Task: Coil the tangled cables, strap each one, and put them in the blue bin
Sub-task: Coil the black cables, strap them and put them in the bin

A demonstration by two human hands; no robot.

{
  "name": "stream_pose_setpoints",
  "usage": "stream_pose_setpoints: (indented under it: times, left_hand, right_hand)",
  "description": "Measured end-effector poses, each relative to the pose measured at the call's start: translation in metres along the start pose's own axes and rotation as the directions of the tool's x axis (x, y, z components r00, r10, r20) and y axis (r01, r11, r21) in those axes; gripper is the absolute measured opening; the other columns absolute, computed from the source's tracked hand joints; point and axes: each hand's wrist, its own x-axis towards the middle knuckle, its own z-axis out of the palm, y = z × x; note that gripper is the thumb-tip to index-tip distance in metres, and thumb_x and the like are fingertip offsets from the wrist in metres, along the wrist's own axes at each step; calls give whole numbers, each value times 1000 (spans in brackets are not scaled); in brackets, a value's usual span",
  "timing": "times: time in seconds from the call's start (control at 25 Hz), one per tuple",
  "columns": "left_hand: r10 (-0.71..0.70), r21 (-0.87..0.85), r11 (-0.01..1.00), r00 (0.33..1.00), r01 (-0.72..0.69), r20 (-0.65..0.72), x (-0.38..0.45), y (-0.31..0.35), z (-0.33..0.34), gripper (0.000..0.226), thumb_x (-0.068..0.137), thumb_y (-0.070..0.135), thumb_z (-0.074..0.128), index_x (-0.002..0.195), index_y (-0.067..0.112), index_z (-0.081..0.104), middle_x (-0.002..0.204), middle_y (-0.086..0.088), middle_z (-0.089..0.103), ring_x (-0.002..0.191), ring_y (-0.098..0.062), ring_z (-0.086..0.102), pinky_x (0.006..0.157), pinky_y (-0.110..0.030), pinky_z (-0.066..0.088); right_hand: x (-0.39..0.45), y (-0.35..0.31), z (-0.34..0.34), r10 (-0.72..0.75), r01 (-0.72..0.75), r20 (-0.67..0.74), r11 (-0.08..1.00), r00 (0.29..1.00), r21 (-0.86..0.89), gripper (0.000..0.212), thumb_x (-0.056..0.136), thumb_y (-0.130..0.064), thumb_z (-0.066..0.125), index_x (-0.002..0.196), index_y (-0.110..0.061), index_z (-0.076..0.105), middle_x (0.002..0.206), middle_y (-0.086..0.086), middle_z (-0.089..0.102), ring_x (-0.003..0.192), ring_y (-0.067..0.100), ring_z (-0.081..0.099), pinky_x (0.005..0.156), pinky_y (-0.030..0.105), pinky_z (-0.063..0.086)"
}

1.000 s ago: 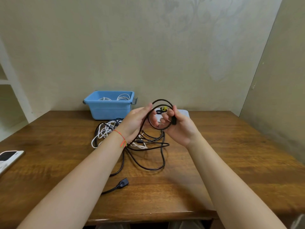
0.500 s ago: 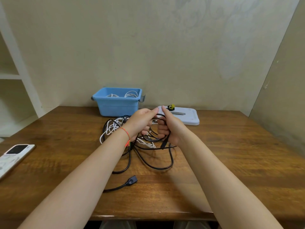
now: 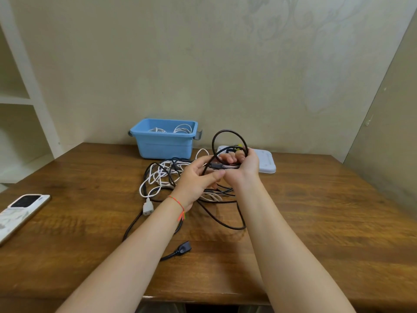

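Black cable [image 3: 228, 141] stands as one upright loop above the right hand [image 3: 244, 164], whose grip is clenched round the gathered strands at the loop's base. Its slack trails down and toward the person onto the counter [image 3: 316, 211], into the tangled cables [image 3: 167, 177] in front of the blue bin [image 3: 164, 143]. The left hand [image 3: 198, 179], just beside and nearer the slack, pinches the strand at its plug, palm turned inward, placed to feed the next turn.
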Motion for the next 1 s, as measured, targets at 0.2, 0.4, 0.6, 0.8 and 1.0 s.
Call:
stream_pose_setpoints:
  times: [0.2, 0.4, 0.6, 0.8, 1.0]
  left_hand:
    - [60, -83, 994, 991, -70, -122, 7, 11, 3, 4, 92, 19, 68, 95, 17, 70, 71, 6, 62, 63, -11, 50, 53, -19, 39]
    - [25, -392, 917, 992, -72, -126, 26, 54, 7, 28, 96, 36, 56, 82, 13, 52, 64, -3, 53, 58, -14, 53, 67, -27, 49]
    - [-124, 9, 992, 992, 123, 15, 34, 60, -7, 37, 93, 40, 64, 71, 18, 44, 48, 5, 29, 37, -7, 23, 42, -22, 28]
    - [-266, 133, 952, 959, 277, -97, 34, 54, -8, 44, 85, 51, 70, 67, 17, 50, 48, 4, 29, 38, -9, 23, 42, -22, 28]
    - [-247, 81, 968, 958, 238, 147, 25, 45, -13, 32, 83, 41, 74, 84, 13, 59, 48, 8, 32, 43, -8, 40, 55, -25, 49]
  right_hand:
    - [8, 12, 2, -10, 10, 7, 997, 1000, -75, 56, 102, -29, 37, 48, -15, 31, 50, 4, 35, 55, 17, 33, 74, 29, 41]
    - [9, 28, -5, 66, -2, 124, 891, 990, -453, 29, 98, -20, 41, 75, -17, 59, 85, 5, 61, 67, 15, 56, 64, 26, 47]
    - [-13, 1, 0, 80, 91, 260, 807, 962, -583, 37, 101, -36, 45, 100, -3, 61, 75, 11, 65, 68, 23, 63, 68, 34, 53]
    - [-22, -13, 0, 161, 334, 376, 239, 912, -912, 12, 95, -12, 63, 104, -4, 60, 68, 7, 57, 64, 20, 62, 60, 30, 53]
    - [-25, -23, 2, 262, 53, 275, 627, 925, -777, 20, 93, -2, 42, 76, -13, 45, 51, -5, 23, 42, 9, 24, 45, 22, 32]
